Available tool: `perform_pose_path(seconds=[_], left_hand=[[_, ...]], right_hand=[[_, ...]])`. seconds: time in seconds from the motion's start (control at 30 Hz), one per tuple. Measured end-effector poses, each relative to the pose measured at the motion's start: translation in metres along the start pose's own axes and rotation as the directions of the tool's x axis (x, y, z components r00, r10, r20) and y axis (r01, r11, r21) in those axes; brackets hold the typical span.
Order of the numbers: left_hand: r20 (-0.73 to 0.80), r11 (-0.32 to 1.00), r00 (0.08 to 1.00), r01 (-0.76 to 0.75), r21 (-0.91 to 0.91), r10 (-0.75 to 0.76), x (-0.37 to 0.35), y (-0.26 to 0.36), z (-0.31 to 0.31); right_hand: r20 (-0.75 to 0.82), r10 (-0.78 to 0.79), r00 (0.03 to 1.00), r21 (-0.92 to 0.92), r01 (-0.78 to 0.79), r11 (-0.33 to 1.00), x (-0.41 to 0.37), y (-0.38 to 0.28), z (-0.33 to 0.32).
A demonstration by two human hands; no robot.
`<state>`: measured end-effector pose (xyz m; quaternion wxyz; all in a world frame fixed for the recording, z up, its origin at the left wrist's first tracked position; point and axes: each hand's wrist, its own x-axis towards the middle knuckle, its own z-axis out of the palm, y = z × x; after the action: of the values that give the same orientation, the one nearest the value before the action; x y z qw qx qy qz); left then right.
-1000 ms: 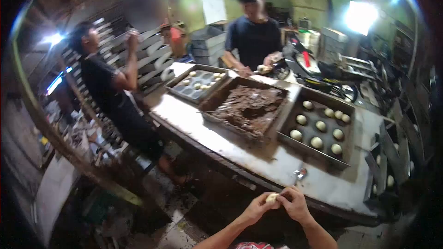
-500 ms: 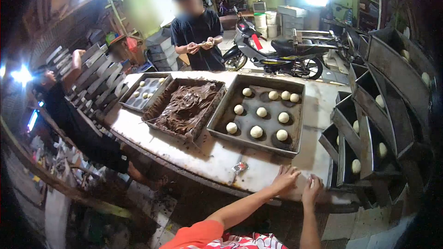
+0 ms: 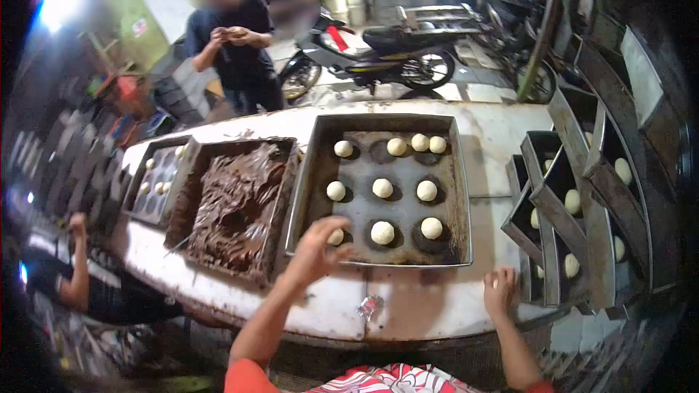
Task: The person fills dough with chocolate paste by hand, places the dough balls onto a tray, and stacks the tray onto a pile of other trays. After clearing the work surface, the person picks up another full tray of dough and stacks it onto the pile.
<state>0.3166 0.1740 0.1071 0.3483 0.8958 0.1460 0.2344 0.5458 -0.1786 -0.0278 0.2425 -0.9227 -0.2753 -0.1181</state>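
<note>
My left hand (image 3: pixel 318 249) is over the near left corner of a large square tray (image 3: pixel 464 196) holding several pale dough balls. Its fingers are apart and partly cover one ball (image 3: pixel 336 236). A bigger ball (image 3: pixel 382 233) lies to the right of it. My right hand (image 3: pixel 501 290) rests on the white table (image 3: pixel 408 306) below the tray's right corner, its fingers bent downward; whether it holds anything is hidden. Between my hands, near the table's front edge, lies a small crumpled wrapper (image 3: pixel 370 308).
A tray of brown paste (image 3: pixel 240 207) and a smaller tray with dough balls (image 3: pixel 156 178) stand at left. Stacked metal tins (image 3: pixel 575 211) with dough balls rise at right. A person (image 3: pixel 231 44) stands across the table, before a motorcycle (image 3: pixel 364 51); another is at left.
The camera view has shifted. My left hand has moved from the table's front, beside my right hand, left and forward to the large tray. My right hand is still at the table's front.
</note>
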Motion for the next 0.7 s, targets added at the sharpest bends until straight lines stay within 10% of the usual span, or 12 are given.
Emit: perform_pose_path(seconds=[0.1,0.17,0.33,0.43,0.5,0.6,0.67,0.7], left_hand=[[0.042,0.998,0.999,-0.026,0.053,0.023,0.087,-0.040,-0.009],[0.141,0.992,0.984,-0.113,0.050,0.105,0.155,-0.074,0.014],[0.344,0.965,0.939,-0.113,0.236,0.026,0.264,-0.102,0.094],[0.447,0.882,0.883,-0.090,0.462,-0.143,0.275,-0.114,0.126],[0.352,0.956,0.929,0.009,0.292,-0.117,0.274,-0.125,0.132],[0.242,0.996,0.969,-0.034,-0.083,0.053,0.258,-0.115,0.099],[0.280,0.832,0.960,0.177,-0.525,-0.027,0.204,-0.057,0.030],[0.293,0.690,0.956,0.203,-0.695,0.013,0.168,-0.048,0.013]], right_hand=[[-0.011,0.238,0.971,0.180,-0.232,0.956,0.006,-0.024,0.041],[0.018,0.056,0.998,0.249,-0.059,0.967,-0.024,-0.057,0.022],[0.288,0.040,0.957,-0.104,-0.010,0.994,-0.073,-0.088,-0.053],[0.598,0.244,0.763,-0.169,-0.178,0.969,-0.059,-0.084,-0.084],[0.839,0.377,0.393,-0.026,-0.663,0.748,0.003,-0.127,-0.106],[0.805,-0.022,0.593,0.415,-0.535,0.736,0.088,-0.159,-0.086],[0.543,-0.306,0.782,0.314,0.149,0.938,0.163,-0.207,-0.058],[0.431,-0.402,0.808,0.392,0.233,0.890,0.197,-0.226,-0.028]])
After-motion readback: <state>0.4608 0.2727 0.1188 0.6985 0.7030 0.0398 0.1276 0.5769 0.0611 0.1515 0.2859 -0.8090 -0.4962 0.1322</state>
